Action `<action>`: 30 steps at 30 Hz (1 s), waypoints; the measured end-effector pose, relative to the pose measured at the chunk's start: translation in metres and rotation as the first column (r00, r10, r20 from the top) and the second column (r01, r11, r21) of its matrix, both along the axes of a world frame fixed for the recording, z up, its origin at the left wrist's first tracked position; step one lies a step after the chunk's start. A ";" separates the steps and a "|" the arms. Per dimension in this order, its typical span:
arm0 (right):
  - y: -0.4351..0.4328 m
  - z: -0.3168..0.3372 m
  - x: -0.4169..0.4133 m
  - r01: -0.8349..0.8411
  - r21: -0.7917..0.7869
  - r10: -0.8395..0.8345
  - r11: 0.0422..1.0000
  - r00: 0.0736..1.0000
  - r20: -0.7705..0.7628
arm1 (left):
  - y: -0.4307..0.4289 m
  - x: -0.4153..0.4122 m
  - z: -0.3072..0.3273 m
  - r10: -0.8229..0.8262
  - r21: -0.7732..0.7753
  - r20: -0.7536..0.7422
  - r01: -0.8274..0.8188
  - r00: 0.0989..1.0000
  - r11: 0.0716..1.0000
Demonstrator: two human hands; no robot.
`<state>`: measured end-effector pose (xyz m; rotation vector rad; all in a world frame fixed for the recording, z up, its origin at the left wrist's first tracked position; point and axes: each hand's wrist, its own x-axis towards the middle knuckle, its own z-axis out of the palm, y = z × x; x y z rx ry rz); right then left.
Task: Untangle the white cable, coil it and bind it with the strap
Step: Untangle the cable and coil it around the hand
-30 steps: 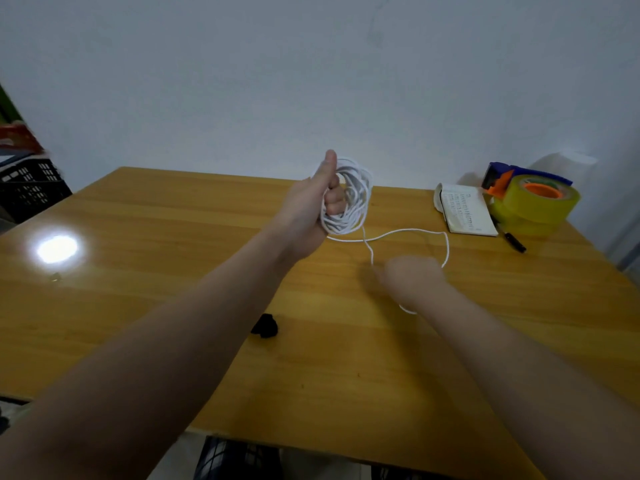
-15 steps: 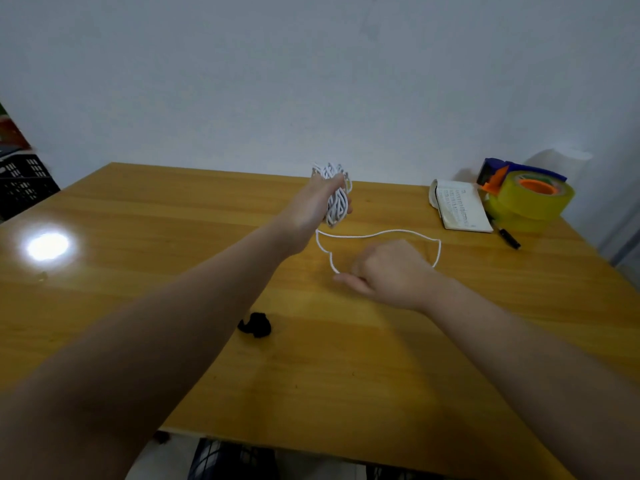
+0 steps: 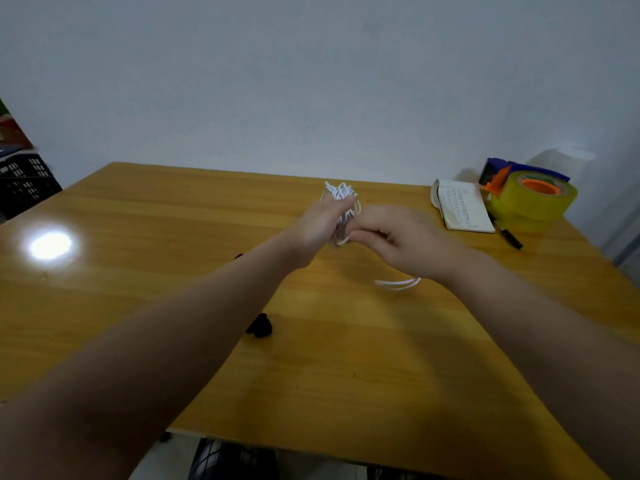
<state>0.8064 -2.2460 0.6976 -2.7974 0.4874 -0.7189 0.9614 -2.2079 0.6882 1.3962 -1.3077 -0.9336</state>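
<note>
Mostly coiled now, the white cable (image 3: 341, 197) sits as a bundle gripped in the left hand (image 3: 313, 230) above the bench (image 3: 138, 278), only a short loose loop (image 3: 398, 283) trailing under the right wrist; binding remains, and the small black piece I take for the strap (image 3: 259, 326) lies untouched on the bench by the left forearm. Half a second ago the right hand (image 3: 401, 237) was low over a wide loop on the bench; now it is up against the bundle, fingers curled, apparently pinching a strand through the blur.
</note>
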 end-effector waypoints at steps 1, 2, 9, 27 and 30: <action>0.001 0.002 0.003 -0.010 0.039 0.008 0.999 0.999 0.050 | 0.001 -0.002 -0.001 -0.020 0.009 0.039 0.019 0.999 1.000; 0.001 0.005 0.004 -0.004 0.067 -0.004 0.998 0.993 0.116 | 0.002 -0.004 -0.002 -0.058 0.016 0.075 0.057 0.995 0.998; -0.019 0.007 -0.017 0.322 0.218 -0.370 0.921 0.897 0.243 | 0.014 -0.008 0.003 -0.240 0.153 -0.042 0.244 0.970 0.958; -0.020 0.004 -0.019 -0.111 0.887 -0.526 0.448 0.769 0.362 | 0.015 0.026 -0.010 -0.173 -0.068 -0.704 0.177 0.689 0.982; -0.015 -0.003 -0.011 -0.161 0.921 -0.447 0.354 0.836 0.318 | 0.024 0.036 -0.007 -0.272 -0.179 -0.842 0.235 0.466 0.955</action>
